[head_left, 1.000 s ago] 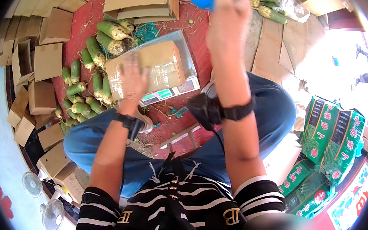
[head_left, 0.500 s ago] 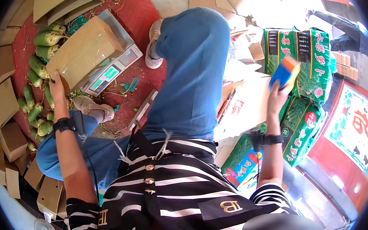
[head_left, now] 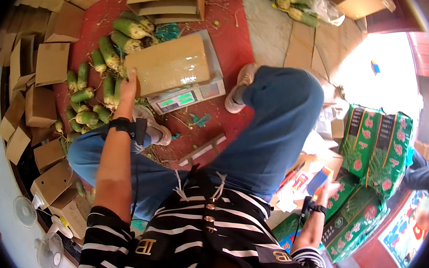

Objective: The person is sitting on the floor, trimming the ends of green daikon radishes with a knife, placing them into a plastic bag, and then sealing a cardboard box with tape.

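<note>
Presently we record: carton [head_left: 167, 66], eleven o'clock, on scale [head_left: 210, 91], upper face taped, ends unconfirmed; left hand [head_left: 128, 89] at its edge; right hand [head_left: 326, 191], four o'clock, at blue block [head_left: 317, 182]; either's finger closure unclear.

Floor: red covering [head_left: 235, 30] over the middle and left; bare grey floor [head_left: 263, 27] shows at far right of it, with flattened cardboard [head_left: 299, 45] laid further right. Directly on the red part:
- silver scale [head_left: 213, 91], centre, lit green display toward the near side; a taped carton [head_left: 172, 67] rests on its plate;
- loose green-and-white radishes [head_left: 107, 52], left of the scale, in an uneven spread running from far to near;
- crumpled green netting [head_left: 168, 32], just beyond the carton, smaller scraps on the near side;
- open cardboard box [head_left: 167, 2], far side;
- scattered thin roots and leaf debris.

Far right: second radish group [head_left: 299, 14], clear plastic bag [head_left: 330, 12] against it.
</note>
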Tool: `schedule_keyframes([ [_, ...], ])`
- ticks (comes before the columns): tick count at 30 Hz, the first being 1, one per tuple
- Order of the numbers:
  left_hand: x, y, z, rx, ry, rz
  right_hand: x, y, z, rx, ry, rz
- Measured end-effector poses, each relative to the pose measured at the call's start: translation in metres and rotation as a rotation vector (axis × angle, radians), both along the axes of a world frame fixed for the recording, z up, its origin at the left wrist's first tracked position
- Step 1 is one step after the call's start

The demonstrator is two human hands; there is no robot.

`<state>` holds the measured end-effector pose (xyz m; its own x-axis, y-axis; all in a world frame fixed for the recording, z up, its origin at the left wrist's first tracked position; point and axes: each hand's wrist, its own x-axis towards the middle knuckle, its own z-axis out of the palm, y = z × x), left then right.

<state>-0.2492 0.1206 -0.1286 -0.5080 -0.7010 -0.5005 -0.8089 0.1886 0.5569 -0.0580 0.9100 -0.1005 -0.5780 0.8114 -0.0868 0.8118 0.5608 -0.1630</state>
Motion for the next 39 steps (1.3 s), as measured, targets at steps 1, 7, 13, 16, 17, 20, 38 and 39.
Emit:
schedule_keyframes([
  [1,-0.001,0.006,0.005,0.026,0.021,0.013,-0.026,0.001,0.02,0.384,0.155,0.152],
  [7,0.014,0.001,0.003,0.049,0.064,0.045,-0.232,-0.28,0.175,-0.35,0.816,0.78],
  [13,0.009,0.002,-0.02,0.071,0.335,0.015,-0.258,-0.584,0.025,-0.351,0.673,1.526],
  [16,0.014,0.0,-0.029,0.077,0.403,0.014,-0.252,-0.639,0.009,-0.39,0.548,1.662],
  [17,0.012,0.006,-0.03,0.094,0.402,0.022,-0.254,-0.64,-0.006,-0.368,0.542,1.683],
  [20,0.021,0.007,-0.025,0.111,0.354,0.075,-0.269,-0.624,-0.009,-0.285,0.398,1.677],
  [38,0.015,0.02,0.0,0.118,0.289,0.13,-0.327,-0.541,-0.111,-1.613,0.366,0.676],
  [39,0.015,0.021,0.001,0.128,0.278,0.141,-0.327,-0.541,-0.123,-1.561,0.366,0.682],
])
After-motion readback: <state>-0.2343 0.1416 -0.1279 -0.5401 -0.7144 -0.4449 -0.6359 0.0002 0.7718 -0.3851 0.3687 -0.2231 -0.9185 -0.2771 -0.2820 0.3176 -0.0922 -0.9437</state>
